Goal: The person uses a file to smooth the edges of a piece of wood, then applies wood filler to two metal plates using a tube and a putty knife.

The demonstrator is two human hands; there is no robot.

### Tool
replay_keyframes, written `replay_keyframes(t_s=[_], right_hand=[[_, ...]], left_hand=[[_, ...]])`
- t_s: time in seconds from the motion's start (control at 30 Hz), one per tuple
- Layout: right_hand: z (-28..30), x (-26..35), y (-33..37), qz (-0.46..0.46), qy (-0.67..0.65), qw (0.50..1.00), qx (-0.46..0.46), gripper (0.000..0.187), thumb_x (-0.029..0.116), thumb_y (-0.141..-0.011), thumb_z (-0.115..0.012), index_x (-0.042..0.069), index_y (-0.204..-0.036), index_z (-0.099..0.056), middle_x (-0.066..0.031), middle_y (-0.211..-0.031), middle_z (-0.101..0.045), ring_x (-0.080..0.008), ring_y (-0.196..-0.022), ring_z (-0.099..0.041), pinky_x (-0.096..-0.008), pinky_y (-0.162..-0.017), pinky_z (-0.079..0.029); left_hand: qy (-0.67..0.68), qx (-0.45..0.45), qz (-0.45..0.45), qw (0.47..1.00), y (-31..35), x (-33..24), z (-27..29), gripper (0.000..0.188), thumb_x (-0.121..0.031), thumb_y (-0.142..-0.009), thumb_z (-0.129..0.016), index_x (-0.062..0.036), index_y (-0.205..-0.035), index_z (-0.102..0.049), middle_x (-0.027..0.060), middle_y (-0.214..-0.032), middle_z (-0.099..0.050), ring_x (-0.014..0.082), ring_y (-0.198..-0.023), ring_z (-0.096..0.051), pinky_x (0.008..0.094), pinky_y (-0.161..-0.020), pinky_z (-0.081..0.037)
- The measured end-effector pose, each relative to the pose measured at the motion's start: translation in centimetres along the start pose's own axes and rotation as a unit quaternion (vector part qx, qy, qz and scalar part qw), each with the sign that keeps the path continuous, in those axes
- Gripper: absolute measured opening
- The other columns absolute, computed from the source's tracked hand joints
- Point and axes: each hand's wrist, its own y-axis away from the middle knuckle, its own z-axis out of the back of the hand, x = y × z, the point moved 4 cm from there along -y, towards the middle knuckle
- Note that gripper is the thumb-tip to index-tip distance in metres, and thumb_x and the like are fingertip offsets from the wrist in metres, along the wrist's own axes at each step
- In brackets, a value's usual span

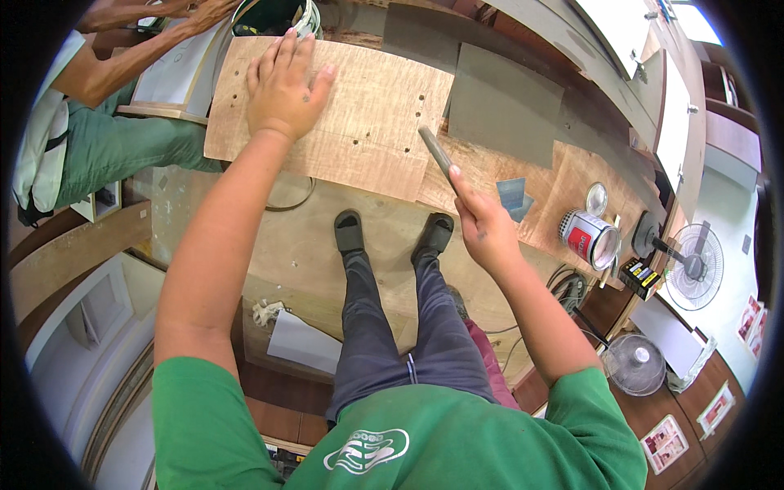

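A pale plywood board (367, 98) with several small dark spots, perhaps holes, lies across the work surface ahead of me. My left hand (286, 96) rests flat on its left half, fingers spread, palm down. In my right hand (483, 219) is a narrow flat grey metal tool (438, 152), gripped with the thumb along it. The tool's tip reaches the board's right side, beside some of the dark spots; whether it touches is unclear. What the tool's lower end looks like is hidden in my fist.
Right of the board are blue-grey sandpaper pieces (513, 196), an open paint can (590, 238) and a round lid (597, 198). Dark flat sheets (506, 102) lie behind. Two fans (694, 265) stand at right. Another person's arms (135, 57) are at upper left, near a bucket (273, 18).
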Motion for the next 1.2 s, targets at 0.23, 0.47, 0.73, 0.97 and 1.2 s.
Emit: replay_keyframes(t_s=[0.23,0.47,0.73,0.97,1.2], right_hand=[[0.9,1.3,-1.5,-0.013,-0.013,1.000,0.000,0.062,0.007,-0.094,-0.059,0.028,-0.151,-0.046,-0.0183,-0.082,-0.059,-0.0384,-0.079,-0.063,-0.0457,-0.072,-0.051],[0.4,1.7,-2.3,-0.002,-0.006,0.998,0.062,0.064,0.006,-0.094,-0.057,0.031,-0.152,-0.045,-0.0188,-0.083,-0.059,-0.0387,-0.080,-0.063,-0.0458,-0.072,-0.051],[0.7,1.0,-7.0,0.005,0.013,1.000,0.022,0.061,0.000,-0.096,-0.054,0.027,-0.151,-0.047,-0.0169,-0.083,-0.060,-0.0339,-0.079,-0.063,-0.0379,-0.079,-0.051],[-1.2,0.0,-1.1,-0.007,-0.073,0.996,0.056,0.062,0.003,-0.094,-0.055,0.032,-0.150,-0.048,-0.0195,-0.087,-0.065,-0.0384,-0.083,-0.066,-0.0455,-0.077,-0.053],[-0.6,1.6,-5.8,0.044,-0.032,0.998,0.037,0.061,0.006,-0.096,-0.055,0.032,-0.150,-0.047,-0.0208,-0.087,-0.065,-0.0382,-0.080,-0.066,-0.0458,-0.073,-0.052]], left_hand=[[0.009,-0.004,-0.001,1.000,-0.2,-0.3,0.0,0.062,-0.053,-0.099,-0.045,-0.0201,-0.152,-0.045,0.0066,-0.161,-0.037,0.0253,-0.148,-0.031,0.0468,-0.123,-0.016],[-0.004,-0.003,0.000,1.000,-0.1,-0.1,0.0,0.062,-0.054,-0.098,-0.046,-0.0211,-0.151,-0.046,0.0046,-0.161,-0.037,0.0228,-0.147,-0.032,0.0450,-0.123,-0.016],[-0.009,0.000,0.003,1.000,-0.3,-0.4,-0.2,0.063,-0.056,-0.098,-0.044,-0.0224,-0.152,-0.044,0.0027,-0.162,-0.035,0.0213,-0.148,-0.030,0.0446,-0.124,-0.014],[-0.007,0.001,0.006,1.000,0.2,0.4,0.2,0.063,-0.054,-0.099,-0.046,-0.0209,-0.152,-0.045,0.0053,-0.162,-0.036,0.0254,-0.148,-0.031,0.0465,-0.123,-0.016],[0.013,-0.017,-0.010,1.000,-0.5,-0.5,0.0,0.064,-0.055,-0.098,-0.047,-0.0205,-0.152,-0.045,0.0052,-0.161,-0.037,0.0249,-0.148,-0.031,0.0464,-0.123,-0.016]])
